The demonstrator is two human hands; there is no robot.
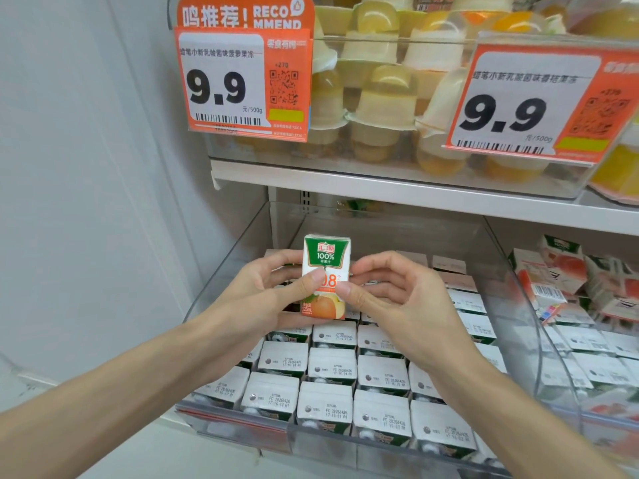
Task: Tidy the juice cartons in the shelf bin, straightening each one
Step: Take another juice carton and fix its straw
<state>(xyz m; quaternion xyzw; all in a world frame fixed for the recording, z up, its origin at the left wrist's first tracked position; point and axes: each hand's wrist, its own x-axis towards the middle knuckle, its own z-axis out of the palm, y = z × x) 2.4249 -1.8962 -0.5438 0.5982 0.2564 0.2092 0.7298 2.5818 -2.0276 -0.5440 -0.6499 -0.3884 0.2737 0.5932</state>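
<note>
A small green, white and orange juice carton (325, 267) is held upright above the clear shelf bin (242, 243). My left hand (262, 295) grips its left side, thumb on the front. My right hand (390, 299) pinches its right edge with thumb and fingers. Below, several cartons (332, 368) stand in neat rows in the bin, their white date-stamped tops facing up.
A second clear bin (587, 426) at the right holds jumbled peach-picture cartons (560, 267). The upper shelf (380, 188) carries jelly cups (380, 98) and two orange 9.9 price tags (242, 81). A white wall panel (86, 167) stands at the left.
</note>
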